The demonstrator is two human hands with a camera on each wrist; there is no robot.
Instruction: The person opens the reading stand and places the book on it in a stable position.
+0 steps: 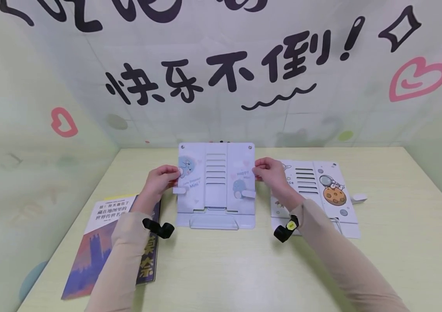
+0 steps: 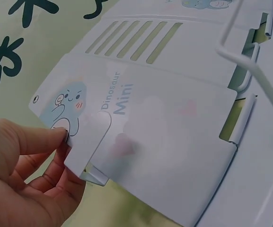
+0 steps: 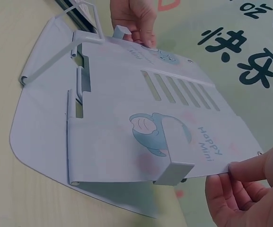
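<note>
A white metal book stand [image 1: 216,173] with blue dinosaur prints and a slotted middle panel is tilted up at the back of the table, above its flat base. My left hand [image 1: 162,180] pinches its left edge between thumb and fingers, just above the left page clip [image 2: 91,142]. On the opposite side, my right hand [image 1: 270,173] pinches the right edge, near the "Happy Mini" print and beyond the right page clip [image 3: 176,158]. A wire ledge [image 1: 214,222] sticks out at the front of the stand.
Another white book stand [image 1: 314,186] with an astronaut print lies to the right, partly behind my right forearm. Stacked books [image 1: 92,251] lie at the left under my left forearm. A printed curtain [image 1: 213,117] hangs behind the table [image 1: 221,273].
</note>
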